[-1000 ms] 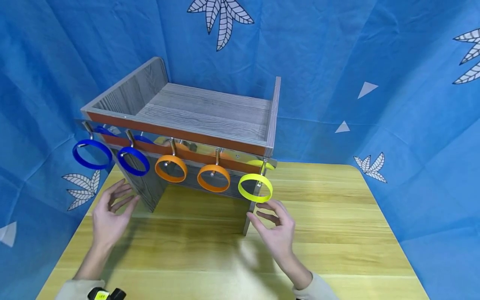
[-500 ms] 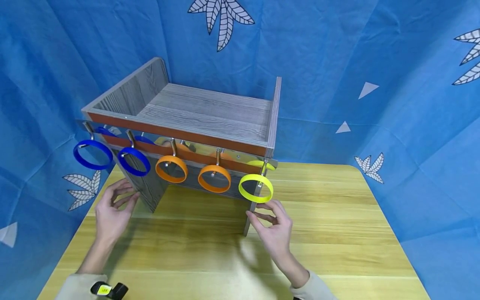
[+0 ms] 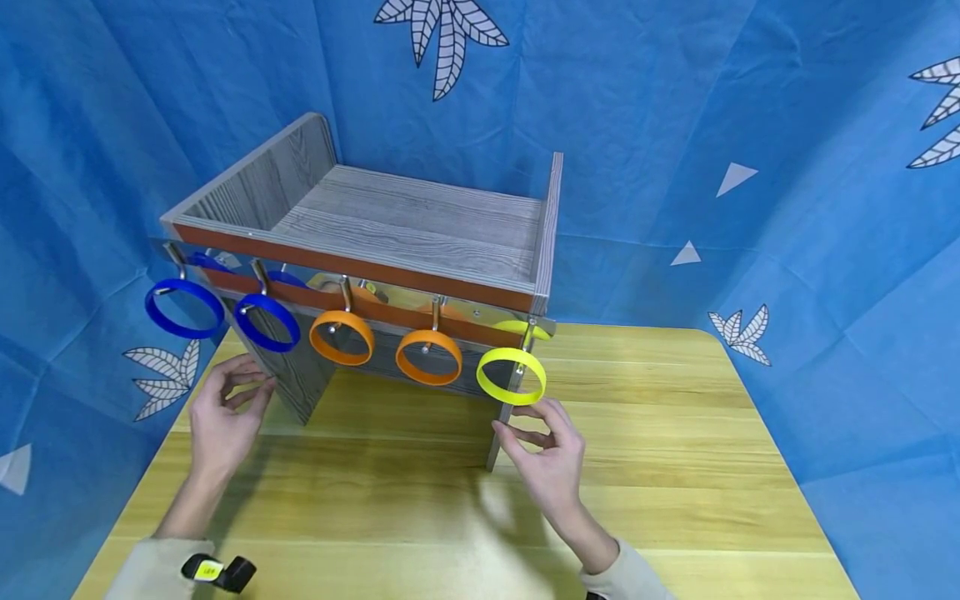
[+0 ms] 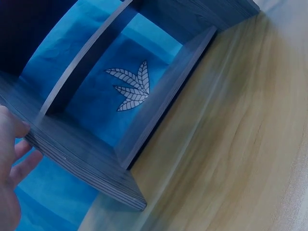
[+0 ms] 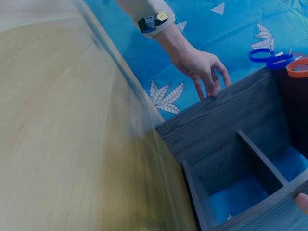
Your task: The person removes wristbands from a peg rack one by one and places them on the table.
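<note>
Grey wood-grain shelf unit (image 3: 427, 221) pinched from both sides

Edges and room: shelf unit stands on the yellow wooden tabletop (image 3: 660, 433). To its right the tabletop stretches wide before meeting the blue cloth (image 3: 637, 125); in front, tabletop continues toward the person. At its left, the tabletop's edge runs near. Cloth rises close behind it. Along its front, a metal rail (image 3: 472, 314) carries hooks with five rings, left to right: two blue, two orange and the yellow ring (image 3: 512, 398) nearest its right end.

Fingers: left hand (image 3: 225, 421) pinches the front edge of the unit's left side panel (image 3: 296, 387), below the blue rings; the left wrist view shows the thumb at the edge and other fingers on the outer side. Right hand (image 3: 551, 467) pinches the front edge of the right side panel, just under the yellow ring, thumb inward, fingers outward. Thus the shelf unit lies between the two hands, touching both. Whether the yellow ring touches the right fingers: cannot tell.
</note>
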